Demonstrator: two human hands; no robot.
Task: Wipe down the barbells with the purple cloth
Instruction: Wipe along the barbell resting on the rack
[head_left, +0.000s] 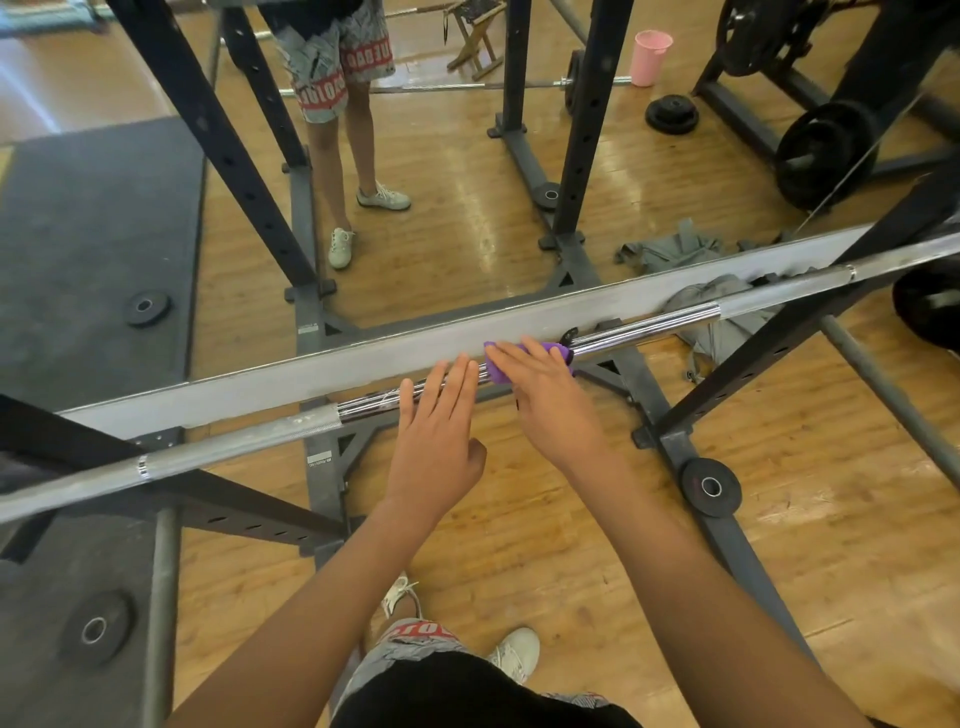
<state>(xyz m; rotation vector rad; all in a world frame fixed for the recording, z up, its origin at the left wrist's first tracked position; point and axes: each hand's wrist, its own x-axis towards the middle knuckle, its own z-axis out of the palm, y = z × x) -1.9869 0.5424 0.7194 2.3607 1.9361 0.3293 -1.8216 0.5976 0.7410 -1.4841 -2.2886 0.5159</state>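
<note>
L hand (435, 441) flat on barbell (234, 447), R hand (548, 400) flat on purple cloth (565, 355) (mirror (457, 249) behind)

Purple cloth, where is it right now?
Head view, just right of centre: the purple cloth sits on the barbell under the flat fingers of the right hand, with the left hand on the bar beside it.

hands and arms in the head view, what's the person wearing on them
Nothing visible: the left hand and right hand are bare, with no gloves, rings, watch or wristbands, and both forearms show no sleeves. Lower down, a black top and grey patterned shorts with red lettered trim.
</note>
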